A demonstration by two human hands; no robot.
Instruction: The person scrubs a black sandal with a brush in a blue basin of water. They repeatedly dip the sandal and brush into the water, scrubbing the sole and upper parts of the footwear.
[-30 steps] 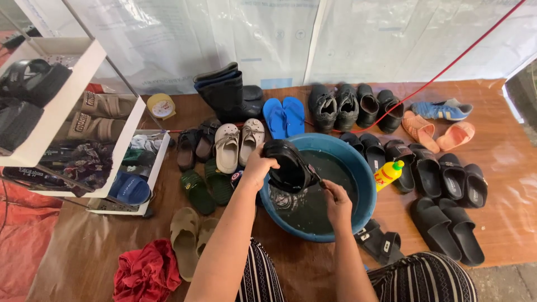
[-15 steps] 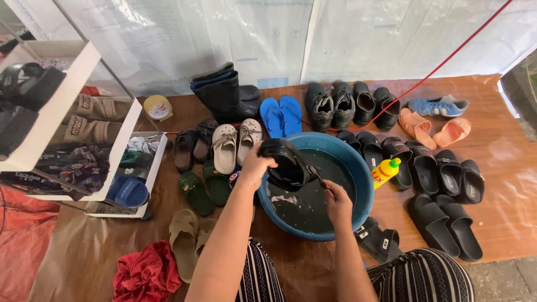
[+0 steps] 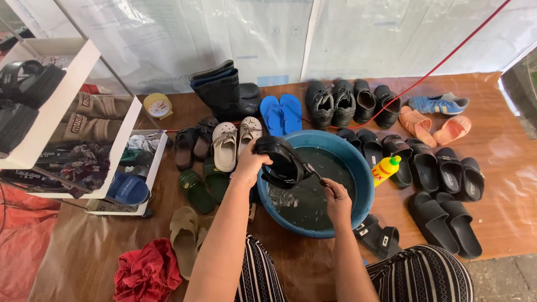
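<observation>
Black sandal (image 3: 284, 162) in left hand (image 3: 250, 163) (over basin rim (image 3: 366, 184))

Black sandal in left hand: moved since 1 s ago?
No. The black sandal stays in the left hand over the blue basin's left rim.

Single head-worn view, looking steeply down and forward from above the person's lap. Close range: both forearms enter from the bottom edge, striped knees at the lower corners. Blue basin (image 3: 358, 168) sits just below frame centre, floor covering (image 3: 503, 151) filling most of the picture. Far edge shows the white plastic sheet wall (image 3: 224, 33) at the top. White shelf rack (image 3: 72, 72) cropped at the left edge. No second view, so no shared area.
</observation>
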